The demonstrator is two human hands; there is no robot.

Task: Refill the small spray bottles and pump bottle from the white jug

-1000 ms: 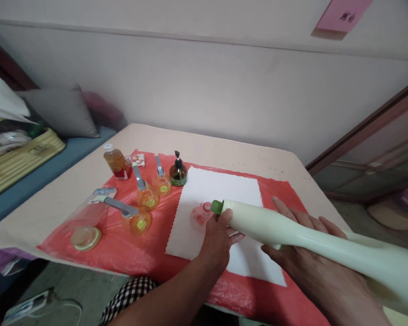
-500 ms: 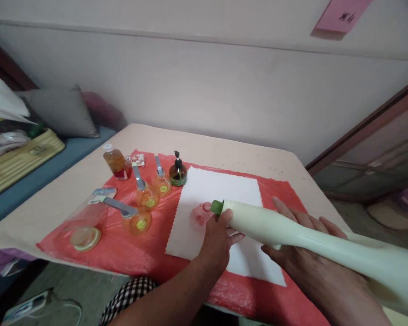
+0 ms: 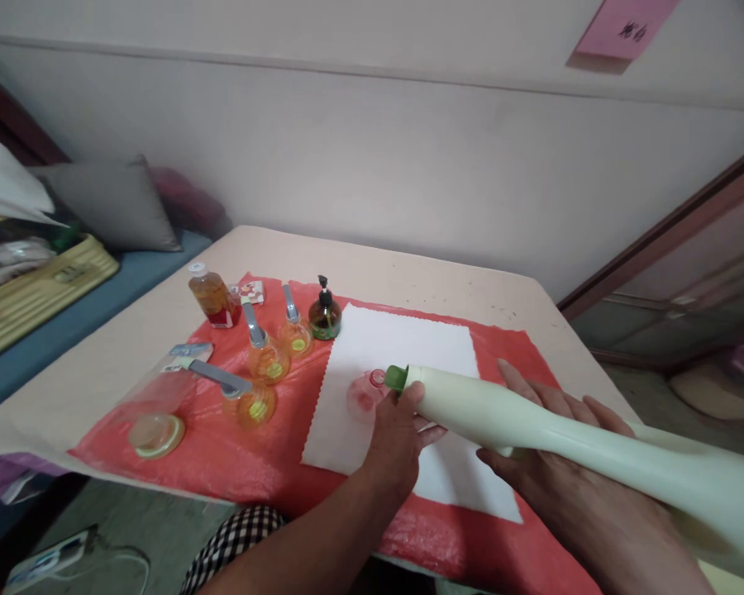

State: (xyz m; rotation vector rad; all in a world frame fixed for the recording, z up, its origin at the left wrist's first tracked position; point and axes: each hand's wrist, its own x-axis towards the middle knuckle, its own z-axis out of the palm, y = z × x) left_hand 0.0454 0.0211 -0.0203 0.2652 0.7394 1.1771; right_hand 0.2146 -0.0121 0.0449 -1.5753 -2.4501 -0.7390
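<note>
A long, smooth, pale green plastic object lies across both my hands, its kind unclear. It narrows in the middle, widens toward the right edge and has a dark green tip. My left hand is closed round its narrow end, thumb on top. My right hand holds it from below at the middle, with fingers along its far side. Just left of the green tip, a clear pinkish round bottle with a red ring-like top rests on a white scalloped cloth. My left fingers partly hide it.
Several orange round bottles with grey handles stand on the red sheet. Near them are a dark pump bottle, an amber bottle and a lidded clear bowl. Behind the table rises a pale wall.
</note>
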